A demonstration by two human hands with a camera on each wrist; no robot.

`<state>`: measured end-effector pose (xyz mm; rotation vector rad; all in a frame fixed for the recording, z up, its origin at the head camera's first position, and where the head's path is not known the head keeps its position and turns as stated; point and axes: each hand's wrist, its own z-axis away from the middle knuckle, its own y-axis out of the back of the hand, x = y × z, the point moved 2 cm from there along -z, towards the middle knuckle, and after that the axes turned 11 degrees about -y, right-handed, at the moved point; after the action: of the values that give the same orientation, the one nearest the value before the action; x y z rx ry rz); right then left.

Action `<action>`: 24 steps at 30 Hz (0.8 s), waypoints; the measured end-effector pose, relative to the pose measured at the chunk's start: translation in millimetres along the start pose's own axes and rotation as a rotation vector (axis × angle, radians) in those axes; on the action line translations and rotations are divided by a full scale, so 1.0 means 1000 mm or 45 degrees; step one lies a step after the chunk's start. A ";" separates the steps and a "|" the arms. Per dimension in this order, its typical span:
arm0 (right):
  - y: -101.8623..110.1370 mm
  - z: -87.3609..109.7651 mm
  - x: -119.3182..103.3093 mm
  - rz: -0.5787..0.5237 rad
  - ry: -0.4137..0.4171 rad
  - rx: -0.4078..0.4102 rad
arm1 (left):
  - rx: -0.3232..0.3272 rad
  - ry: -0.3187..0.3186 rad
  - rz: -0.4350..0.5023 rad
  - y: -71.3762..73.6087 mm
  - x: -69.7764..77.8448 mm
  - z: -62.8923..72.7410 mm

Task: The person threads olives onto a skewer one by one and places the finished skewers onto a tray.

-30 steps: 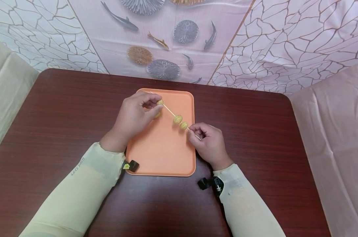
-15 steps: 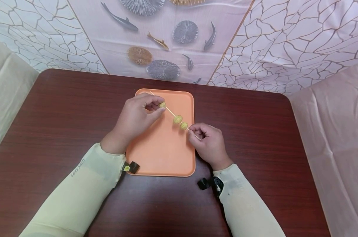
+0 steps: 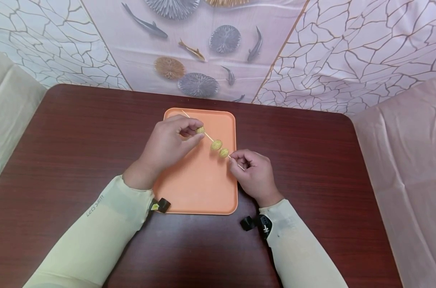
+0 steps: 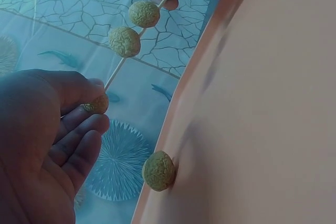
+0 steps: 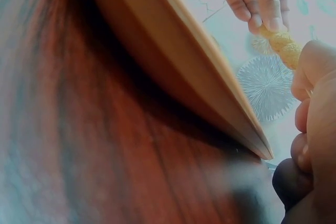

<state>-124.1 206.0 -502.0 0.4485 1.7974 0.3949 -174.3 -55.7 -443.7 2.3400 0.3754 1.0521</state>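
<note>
A thin wooden skewer [image 3: 209, 137] is held slanting over the orange tray [image 3: 199, 188]. Two wrinkled yellow-green balls [image 3: 216, 145] are threaded on it near the right hand. Thumb and fingertips of the left hand [image 3: 169, 140] pinch a third such ball [image 4: 96, 104], which is on the skewer too; the skewer's far end sticks out behind that hand. The right hand [image 3: 254, 170] grips the skewer's near end between thumb and curled fingers. In the left wrist view a loose ball [image 4: 158, 171] lies on the tray; the left hand hides it in the head view.
The tray stands on a dark red-brown table [image 3: 304, 160]. Behind the table hangs a patterned cloth [image 3: 218, 56], with plain beige cloth [image 3: 408, 160] on both sides. Each wrist wears a small black camera [image 3: 163, 205].
The left hand has slid its ball a little down and right along the skewer, toward the two other balls. It now covers the loose ball. The right hand stays put.
</note>
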 end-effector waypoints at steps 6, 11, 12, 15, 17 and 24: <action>0.000 0.000 0.000 -0.016 0.021 0.002 | -0.015 -0.001 0.000 -0.002 0.003 0.000; 0.000 0.000 0.000 -0.022 0.021 0.003 | -0.020 -0.011 0.011 -0.004 0.004 0.000; 0.000 0.000 0.000 -0.021 0.022 0.004 | -0.021 -0.013 0.012 -0.004 0.004 0.000; 0.000 0.000 0.001 -0.029 0.024 0.010 | -0.022 -0.022 0.010 -0.006 0.004 0.001; 0.000 0.000 0.001 -0.026 0.027 0.012 | -0.022 -0.027 0.003 -0.006 0.005 0.001; 0.000 0.000 0.000 -0.024 0.029 0.010 | -0.047 -0.034 -0.014 -0.008 0.006 0.000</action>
<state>-124.5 206.1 -502.0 0.4339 1.8243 0.3813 -170.3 -46.7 -444.3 2.3146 0.3549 1.0131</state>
